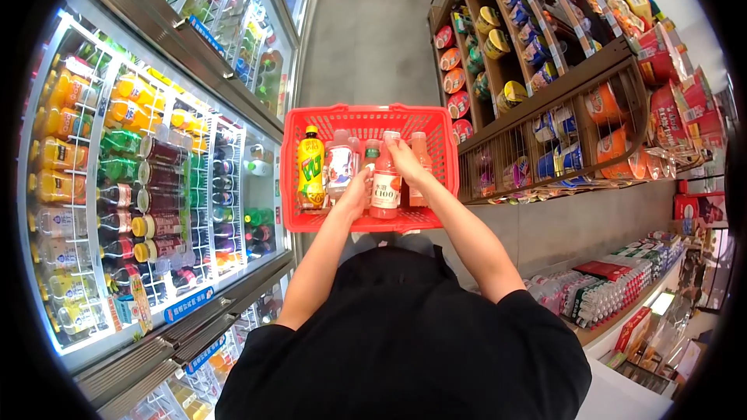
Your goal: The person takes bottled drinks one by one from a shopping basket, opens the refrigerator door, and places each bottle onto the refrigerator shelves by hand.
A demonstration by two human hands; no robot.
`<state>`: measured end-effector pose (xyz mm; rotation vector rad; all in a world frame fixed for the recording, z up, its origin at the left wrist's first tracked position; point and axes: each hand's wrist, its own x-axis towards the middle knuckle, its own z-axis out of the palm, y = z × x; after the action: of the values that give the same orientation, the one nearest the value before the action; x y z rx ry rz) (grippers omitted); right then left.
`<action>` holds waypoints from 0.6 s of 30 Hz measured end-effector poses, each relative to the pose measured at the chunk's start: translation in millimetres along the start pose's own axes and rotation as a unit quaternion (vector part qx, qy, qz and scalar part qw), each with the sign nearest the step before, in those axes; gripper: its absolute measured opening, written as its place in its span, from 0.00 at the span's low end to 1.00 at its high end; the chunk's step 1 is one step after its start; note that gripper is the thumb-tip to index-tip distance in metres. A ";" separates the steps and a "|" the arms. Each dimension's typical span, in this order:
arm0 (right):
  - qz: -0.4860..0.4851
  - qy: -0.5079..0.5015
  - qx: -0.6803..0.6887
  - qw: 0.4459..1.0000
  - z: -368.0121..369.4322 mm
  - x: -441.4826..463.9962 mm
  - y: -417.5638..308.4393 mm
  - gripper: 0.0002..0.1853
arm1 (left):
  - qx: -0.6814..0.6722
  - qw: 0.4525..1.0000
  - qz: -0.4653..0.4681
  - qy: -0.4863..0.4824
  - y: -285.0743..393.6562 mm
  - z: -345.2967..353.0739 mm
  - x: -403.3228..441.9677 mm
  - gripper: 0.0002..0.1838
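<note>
A red plastic shopping basket (366, 110) sits in front of my body with several drink bottles in it. My right hand (406, 163) is closed on the upper part of a pink drink bottle (385, 191) whose label reads C100. My left hand (358, 193) has its fingers bent against the left side of that bottle, partly hidden. Just behind it is a green-capped bottle (372, 149). To the left are a yellow bottle (310, 169) with a black cap and a clear bottle (340, 165) with a printed label. Another pink bottle (420, 152) leans at the right.
At the left stands a lit drinks cooler (156, 179) with rows of bottles. Shelves of cup noodles (498, 43) and a wire rack (560, 140) of packets are on the right. Packed bottles (599, 292) lie at the lower right. Grey floor (358, 31) stretches ahead.
</note>
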<state>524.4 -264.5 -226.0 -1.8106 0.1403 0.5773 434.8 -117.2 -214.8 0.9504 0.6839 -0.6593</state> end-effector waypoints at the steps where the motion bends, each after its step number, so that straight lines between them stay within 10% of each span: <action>1: -0.008 -0.013 0.061 0.998 -2.2 -9.6 -13.5 0.40 | -0.032 0.997 0.037 -0.057 0.4 2.4 -4.6 0.26; 6: 0.011 -0.018 0.119 0.993 -5.1 -30.7 -56.0 0.37 | -0.129 0.973 0.090 -0.169 7.7 13.8 -40.7 0.23; 18: -0.124 -0.057 0.082 0.987 3.3 -69.5 -85.3 0.32 | -0.183 0.957 0.218 -0.056 -13.5 37.5 -89.0 0.26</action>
<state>495.2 -247.4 -121.2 -1.6014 -0.1105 0.4762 378.6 -138.3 -138.0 0.6789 0.4520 -0.1823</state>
